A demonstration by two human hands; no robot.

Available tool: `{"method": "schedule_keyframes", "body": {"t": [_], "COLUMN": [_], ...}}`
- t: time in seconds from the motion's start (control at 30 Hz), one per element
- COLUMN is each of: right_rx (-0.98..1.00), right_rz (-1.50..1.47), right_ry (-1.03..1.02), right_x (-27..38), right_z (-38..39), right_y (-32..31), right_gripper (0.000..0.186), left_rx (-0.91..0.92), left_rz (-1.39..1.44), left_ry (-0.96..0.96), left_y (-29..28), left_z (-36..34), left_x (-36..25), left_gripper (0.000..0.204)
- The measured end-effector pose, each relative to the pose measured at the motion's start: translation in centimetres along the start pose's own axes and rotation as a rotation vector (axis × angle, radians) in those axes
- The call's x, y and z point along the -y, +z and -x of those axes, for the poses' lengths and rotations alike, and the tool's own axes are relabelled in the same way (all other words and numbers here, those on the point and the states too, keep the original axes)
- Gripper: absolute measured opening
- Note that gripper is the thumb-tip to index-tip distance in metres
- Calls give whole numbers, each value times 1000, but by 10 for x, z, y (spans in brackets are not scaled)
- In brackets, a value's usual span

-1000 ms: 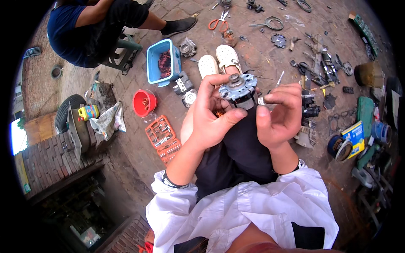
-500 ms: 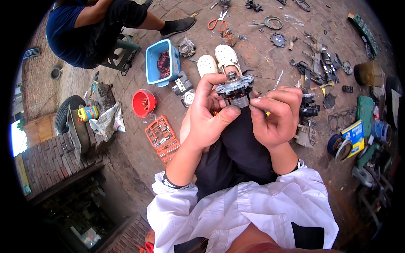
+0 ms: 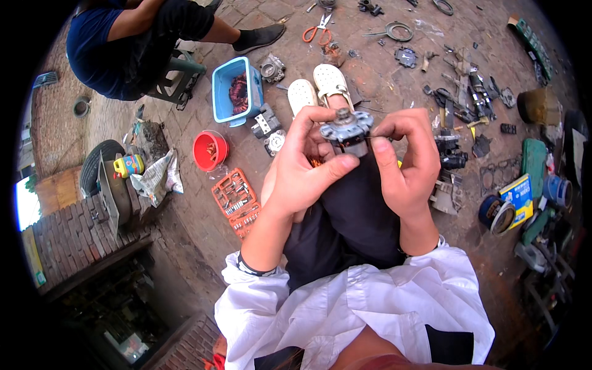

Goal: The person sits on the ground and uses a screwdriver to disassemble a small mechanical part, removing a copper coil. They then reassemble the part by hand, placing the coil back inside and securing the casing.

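Observation:
My left hand (image 3: 302, 163) is wrapped round a small electric motor part (image 3: 346, 131) above my lap, its thumb along the lower side. The part has a grey toothed metal end plate with a round hub on top, a smooth metal body below and a glint of copper winding between. My right hand (image 3: 408, 163) is closed in a pinch at the part's right edge, thumb and forefinger close together. A thin dark bit shows at those fingertips, too small to name. The far side of the part is hidden by my left fingers.
Left of my white clogs (image 3: 330, 80) stand a blue basin (image 3: 251, 86) of copper coils, a red bucket (image 3: 216, 161) and an orange socket set (image 3: 237, 203). Orange-handled scissors (image 3: 317, 31) lie ahead. Metal parts (image 3: 478, 92) litter the right ground. Another person (image 3: 102, 49) sits at far left.
The motor part has tilted, showing more of its end plate's top. My right hand has moved slightly up, from the part's lower side to its right edge. My left hand keeps its grip.

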State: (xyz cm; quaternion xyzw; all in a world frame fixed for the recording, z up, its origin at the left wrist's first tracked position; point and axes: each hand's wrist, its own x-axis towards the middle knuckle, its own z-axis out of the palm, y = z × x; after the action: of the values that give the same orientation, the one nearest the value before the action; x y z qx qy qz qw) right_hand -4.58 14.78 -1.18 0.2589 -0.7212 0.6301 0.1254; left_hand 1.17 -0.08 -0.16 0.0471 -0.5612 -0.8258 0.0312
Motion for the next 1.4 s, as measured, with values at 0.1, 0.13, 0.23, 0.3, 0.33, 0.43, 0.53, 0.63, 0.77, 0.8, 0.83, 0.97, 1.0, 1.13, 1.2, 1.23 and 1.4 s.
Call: {"method": "schedule_keyframes", "body": {"t": [0.1,0.13,0.23,0.3,0.33,0.43,0.53,0.63,0.77,0.8,0.83,0.97,1.0,1.13,1.2,1.23,1.4], "right_rx": [-39,-48,-84,-101,-109,-98,-91,-95,-138,-165,-192,-227,-198,-116,-101,-95,-55], "right_rz": [30,40,30,18,11,73,105,60,-122,-195,-268,-233,-201,-130,-134,-143,-102], "right_ry": [-2,-13,-9,-5,-4,-27,-28,-12,73,105,137,139,131,118,140,157,140], "right_x": [2,2,0,-1,-1,-1,-1,-2,-2,0,1,-4,-4,-8,-8,-9,-10], "right_z": [1,2,8,9,10,11,11,12,13,14,14,13,13,12,10,10,10], "right_y": [3,4,8,11,12,14,16,17,19,20,20,19,20,28,31,31,31], "right_gripper": [9,9,10,10,10,10,10,10,9,8,8,10,11,19,20,21,20], "left_rx": [-14,-25,-10,-17,-32,-103,-122,-120,-97,-108,-118,-38,-38,-119,-109,-104,-105], "left_rz": [-81,-72,-96,-119,-129,-151,-233,-240,-212,-125,-37,108,156,121,168,192,209], "left_ry": [-17,-9,-23,-29,-29,14,43,30,-40,-68,-96,-254,-296,-380,-400,-410,-444], "left_y": [3,6,3,1,2,11,9,9,4,5,7,-4,-5,-7,-9,-10,-13], "left_z": [0,-1,1,1,0,-3,-3,-2,-2,-2,-3,-6,-6,-6,-7,-8,-8], "left_x": [-2,-3,1,2,2,1,0,-1,-1,-2,-6,-10,-10,-4,-5,-5,-5], "left_gripper": [56,57,57,58,58,58,57,57,55,53,50,42,43,46,38,34,33]}}
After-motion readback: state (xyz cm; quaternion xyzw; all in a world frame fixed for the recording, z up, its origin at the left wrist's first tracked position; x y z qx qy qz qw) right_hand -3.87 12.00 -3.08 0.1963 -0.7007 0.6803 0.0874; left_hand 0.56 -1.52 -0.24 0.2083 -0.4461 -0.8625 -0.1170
